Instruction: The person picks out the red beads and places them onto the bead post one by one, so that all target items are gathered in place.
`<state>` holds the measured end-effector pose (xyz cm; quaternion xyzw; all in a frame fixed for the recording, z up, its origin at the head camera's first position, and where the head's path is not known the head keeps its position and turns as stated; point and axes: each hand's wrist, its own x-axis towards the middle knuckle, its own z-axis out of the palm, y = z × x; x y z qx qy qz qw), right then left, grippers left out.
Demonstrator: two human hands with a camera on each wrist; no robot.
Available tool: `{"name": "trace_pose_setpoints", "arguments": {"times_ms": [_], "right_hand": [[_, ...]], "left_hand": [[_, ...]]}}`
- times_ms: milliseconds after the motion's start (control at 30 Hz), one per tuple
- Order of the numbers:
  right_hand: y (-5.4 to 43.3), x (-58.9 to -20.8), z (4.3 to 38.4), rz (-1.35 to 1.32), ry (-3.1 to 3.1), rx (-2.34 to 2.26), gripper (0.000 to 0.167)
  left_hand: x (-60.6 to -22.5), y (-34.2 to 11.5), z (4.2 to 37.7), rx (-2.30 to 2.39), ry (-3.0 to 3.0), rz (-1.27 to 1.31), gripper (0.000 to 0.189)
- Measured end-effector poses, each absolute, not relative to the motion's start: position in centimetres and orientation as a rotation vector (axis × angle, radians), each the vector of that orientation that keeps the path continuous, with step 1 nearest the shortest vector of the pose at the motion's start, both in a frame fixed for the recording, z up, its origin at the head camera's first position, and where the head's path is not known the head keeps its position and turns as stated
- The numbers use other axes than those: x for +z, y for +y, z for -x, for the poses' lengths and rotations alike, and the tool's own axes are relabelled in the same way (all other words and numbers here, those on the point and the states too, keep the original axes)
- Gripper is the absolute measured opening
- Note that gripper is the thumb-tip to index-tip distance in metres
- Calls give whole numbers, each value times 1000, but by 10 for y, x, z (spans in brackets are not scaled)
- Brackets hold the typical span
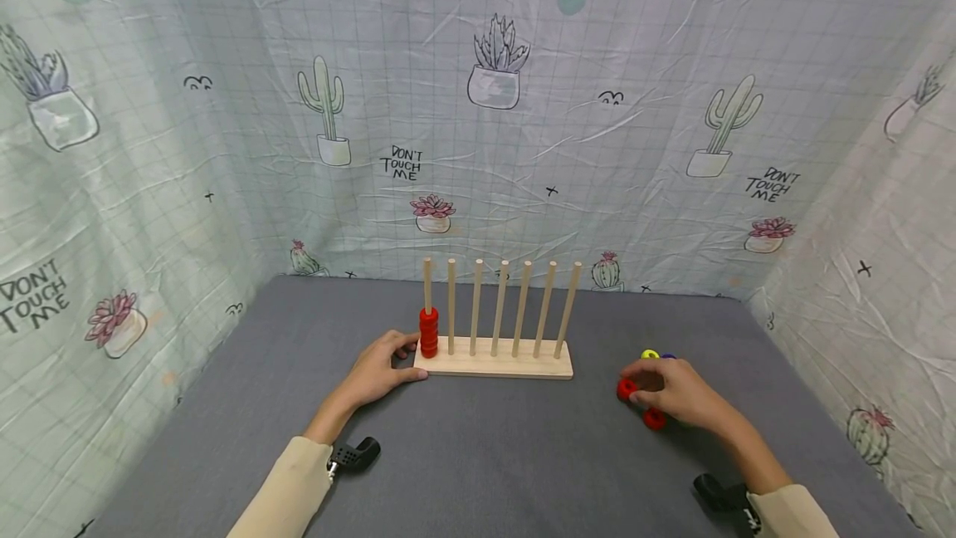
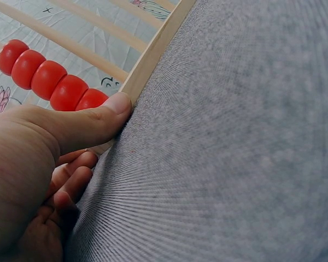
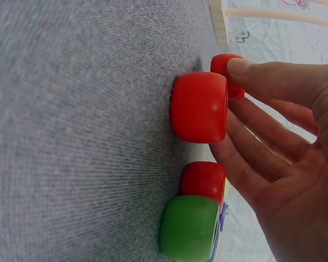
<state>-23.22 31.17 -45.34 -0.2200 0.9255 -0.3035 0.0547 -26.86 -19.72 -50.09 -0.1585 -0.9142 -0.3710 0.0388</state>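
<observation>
A wooden rack stands on the table, with a pale base (image 1: pixel 493 364) and a row of upright pegs (image 1: pixel 499 305). Several red beads (image 1: pixel 429 333) are stacked on its leftmost peg. My left hand (image 1: pixel 377 372) grips the left end of the base, thumb along the front edge in the left wrist view, the other fingers curled behind. Over at the right, my right hand (image 1: pixel 678 393) pinches a red bead (image 3: pixel 220 63) between thumb and fingers. Nearer the right wrist camera lies another red bead (image 3: pixel 199 108), close beside the hand.
A further red bead (image 3: pixel 202 177) and a green bead (image 3: pixel 189 228) lie on the grey table (image 1: pixel 515 463) below the right fingers. Behind that hand a yellow bead (image 1: pixel 650 354) and a blue bead (image 1: pixel 668 356) partly show. A printed curtain (image 1: pixel 448 123) surrounds the table.
</observation>
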Motion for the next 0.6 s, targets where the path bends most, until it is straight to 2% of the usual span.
{"name": "trace_pose_setpoints", "arguments": {"times_ms": [600], "right_hand": [[297,-447,234,676,2832,-931,30]], "left_hand": [[-501,-198,269,-1138,-2809,482,72]]}}
